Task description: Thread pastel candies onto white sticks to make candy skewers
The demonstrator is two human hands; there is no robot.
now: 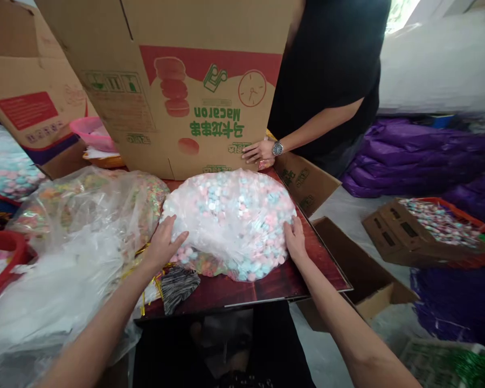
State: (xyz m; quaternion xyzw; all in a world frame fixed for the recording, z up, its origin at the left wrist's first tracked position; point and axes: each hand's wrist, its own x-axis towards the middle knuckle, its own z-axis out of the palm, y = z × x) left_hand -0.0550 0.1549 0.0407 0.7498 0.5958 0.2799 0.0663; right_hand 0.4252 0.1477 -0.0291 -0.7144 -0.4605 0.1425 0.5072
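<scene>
A big clear plastic bag full of small pink, blue and white sweets lies on the dark red table in front of me. My left hand rests against the bag's left side, thumb and fingers spread. Against its right side lies my right hand, fingers stretched out and not gripping. Some orange and green pieces show under the bag's lower left edge. Just below my left hand are a dark striped cloth-like piece and gold twist ties.
Behind the bag stands a large cardboard box, its "Macaron" print upside down. A co-worker's hand with a watch touches it. Left are a bag of multicoloured sweets, white plastic bags and a red basin. Cartons and purple sacks lie right.
</scene>
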